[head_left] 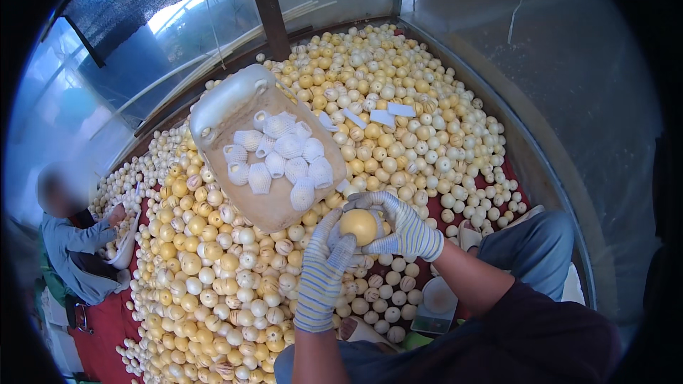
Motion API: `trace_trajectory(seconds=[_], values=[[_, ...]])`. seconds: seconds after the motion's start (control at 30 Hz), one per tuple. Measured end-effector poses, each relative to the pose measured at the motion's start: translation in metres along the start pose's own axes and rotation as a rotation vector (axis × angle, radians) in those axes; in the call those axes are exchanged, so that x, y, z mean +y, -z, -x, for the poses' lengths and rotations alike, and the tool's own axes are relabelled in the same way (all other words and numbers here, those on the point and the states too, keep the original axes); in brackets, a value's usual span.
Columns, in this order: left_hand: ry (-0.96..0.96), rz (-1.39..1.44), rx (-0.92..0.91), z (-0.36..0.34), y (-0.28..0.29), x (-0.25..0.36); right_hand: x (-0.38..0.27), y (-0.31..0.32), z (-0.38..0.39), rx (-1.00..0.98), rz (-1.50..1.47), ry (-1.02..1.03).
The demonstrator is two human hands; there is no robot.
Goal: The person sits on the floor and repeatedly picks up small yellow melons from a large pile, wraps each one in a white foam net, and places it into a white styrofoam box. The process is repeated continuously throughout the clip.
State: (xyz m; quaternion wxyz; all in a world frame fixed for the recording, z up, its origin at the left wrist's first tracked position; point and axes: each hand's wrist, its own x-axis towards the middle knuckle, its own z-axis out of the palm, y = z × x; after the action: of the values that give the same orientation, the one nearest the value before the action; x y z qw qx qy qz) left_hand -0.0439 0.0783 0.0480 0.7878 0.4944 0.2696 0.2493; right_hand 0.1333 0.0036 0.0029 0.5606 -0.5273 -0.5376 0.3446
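Note:
Both hands wear grey striped knit gloves and are closed around one round yellow fruit [358, 226] above a large heap of pale yellow and cream fruit [206, 284]. My left hand [324, 263] cradles it from the left, my right hand [404, 231] from the right, fingers over its top. Just beyond my hands rests a worn plastic tub [242, 217], holding several white foam net sleeves [288, 146], some stuffed or puffed out; whether fruit is inside them is unclear.
A co-worker [75, 249] sits at the left on red cloth [99, 345] beside a white container. White cards [400, 109] lie on the heap. A small scale [437, 299] is by my right leg [526, 249]. A metal-edged translucent wall [555, 99] curves around the right side.

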Motion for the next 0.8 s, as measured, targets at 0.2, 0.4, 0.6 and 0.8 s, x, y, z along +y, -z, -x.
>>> trace_trajectory(seconds=[0.2,0.4,0.6,0.8], values=[[-0.038,-0.008,0.019,0.012,-0.003,-0.005,-0.035,-0.007,0.011,0.039,0.338,0.128],[-0.105,0.132,-0.026,0.017,-0.003,-0.024,-0.035,-0.017,0.037,0.140,0.550,0.165],[-0.087,0.375,-0.130,0.017,-0.010,-0.019,-0.045,-0.012,0.049,0.217,0.073,0.134],[-0.155,0.633,-0.184,0.017,-0.007,-0.021,-0.021,0.001,0.045,-0.006,-0.926,-0.247]])
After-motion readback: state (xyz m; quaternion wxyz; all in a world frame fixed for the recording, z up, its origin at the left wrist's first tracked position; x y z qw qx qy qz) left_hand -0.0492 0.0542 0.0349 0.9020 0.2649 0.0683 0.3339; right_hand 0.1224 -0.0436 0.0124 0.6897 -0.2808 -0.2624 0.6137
